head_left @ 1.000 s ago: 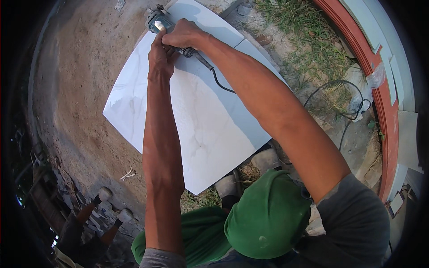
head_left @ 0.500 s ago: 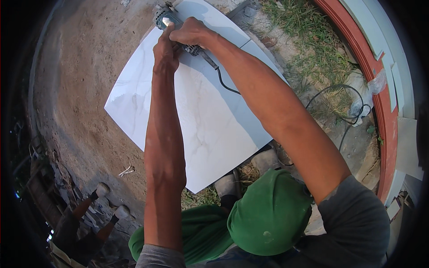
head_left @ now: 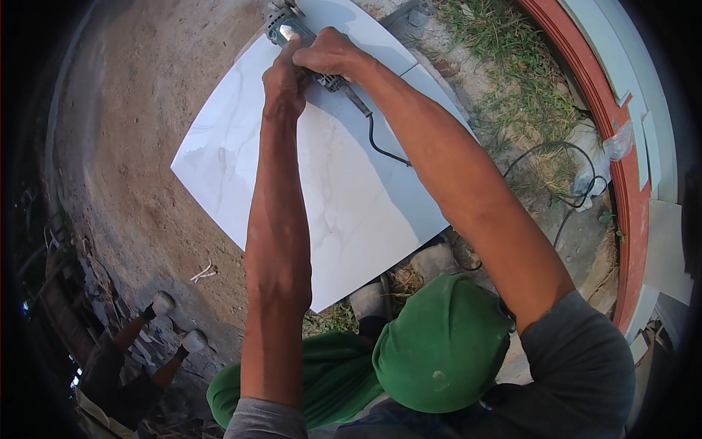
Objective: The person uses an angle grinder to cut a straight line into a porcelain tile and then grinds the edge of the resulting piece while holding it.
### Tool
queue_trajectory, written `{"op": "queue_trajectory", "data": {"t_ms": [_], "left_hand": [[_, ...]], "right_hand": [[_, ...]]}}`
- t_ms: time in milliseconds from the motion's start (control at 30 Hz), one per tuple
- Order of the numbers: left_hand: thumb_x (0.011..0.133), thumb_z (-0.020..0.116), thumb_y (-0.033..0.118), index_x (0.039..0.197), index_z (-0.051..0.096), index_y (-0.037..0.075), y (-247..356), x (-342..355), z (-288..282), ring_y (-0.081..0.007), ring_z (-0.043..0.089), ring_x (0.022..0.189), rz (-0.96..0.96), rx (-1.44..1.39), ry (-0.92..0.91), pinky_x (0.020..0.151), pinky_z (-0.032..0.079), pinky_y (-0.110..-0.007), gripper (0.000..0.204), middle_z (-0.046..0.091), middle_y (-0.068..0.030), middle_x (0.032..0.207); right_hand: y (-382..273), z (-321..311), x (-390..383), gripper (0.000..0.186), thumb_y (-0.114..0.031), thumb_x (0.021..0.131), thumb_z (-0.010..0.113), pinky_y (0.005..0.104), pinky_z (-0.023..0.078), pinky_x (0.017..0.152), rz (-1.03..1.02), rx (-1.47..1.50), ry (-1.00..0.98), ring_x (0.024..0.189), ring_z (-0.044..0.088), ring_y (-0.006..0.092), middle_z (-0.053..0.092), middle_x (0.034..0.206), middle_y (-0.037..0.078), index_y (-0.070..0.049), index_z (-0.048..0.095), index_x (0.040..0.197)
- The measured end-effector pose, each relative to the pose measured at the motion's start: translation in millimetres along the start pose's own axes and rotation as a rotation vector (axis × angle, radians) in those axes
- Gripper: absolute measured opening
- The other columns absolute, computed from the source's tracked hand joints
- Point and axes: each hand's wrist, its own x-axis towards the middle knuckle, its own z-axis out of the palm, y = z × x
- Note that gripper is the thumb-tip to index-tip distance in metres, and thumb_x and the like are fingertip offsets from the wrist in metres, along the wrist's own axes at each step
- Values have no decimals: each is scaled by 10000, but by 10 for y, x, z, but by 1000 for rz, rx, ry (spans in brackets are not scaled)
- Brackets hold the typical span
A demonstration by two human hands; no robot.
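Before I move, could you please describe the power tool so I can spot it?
Find the big white slab. At its far end, the left hand and right hand hold the power tool. Its teal casing and black cord set it apart from the slab.

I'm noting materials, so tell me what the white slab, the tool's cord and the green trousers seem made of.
White slab: probably glazed ceramic or porcelain, glossy by its bright sheen, with faint veining; polished stone is possible.
Cord: likely rubber or plastic sheathing, black, bending in a smooth curve.
Green trousers: cloth, matte, with soft folds; fibre unclear.
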Motion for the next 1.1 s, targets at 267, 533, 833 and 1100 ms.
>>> {"op": "queue_trajectory", "data": {"t_ms": [267, 533, 833, 1100], "left_hand": [[930, 800, 435, 1193, 689, -45, -66, -108, 47, -222, 612, 922, 12, -39, -19, 845, 498, -385, 559, 675, -117, 1053], [1002, 732, 421, 1269, 668, -5, -88, -192, 74, -253, 665, 1036, -15, -11, -16, 947, 521, -391, 507, 705, -157, 1156], [1094, 608, 413, 1462, 534, -102, 425, -1439, -112, -244, 665, 1139, 93, 82, -50, 1024, 523, -391, 638, 704, -157, 1178], [971, 807, 171, 1200, 719, -106, 1150, -3978, -66, -254, 739, 779, 197, -197, -1371, 645, 566, -346, 370, 750, -228, 929]], "right_hand": [[73, -29, -74, 558, -394, 699, 775, 429, 577, 767, 8, -6, -28, 881, 733, 342, 755, 950, 254, 121, 741, 912], [67, -87, -191, 547, -387, 697, 770, 435, 579, 764, 19, -24, -50, 858, 734, 346, 754, 933, 256, 122, 735, 894], [-108, -186, -795, 415, -336, 705, 783, 395, 506, 643, -35, -31, 17, 697, 630, 235, 673, 766, 135, 57, 701, 808], [-398, -889, -1674, 447, -312, 715, 791, 396, 552, 807, 78, -14, 22, 848, 693, 264, 727, 891, 153, 44, 725, 977]]}}
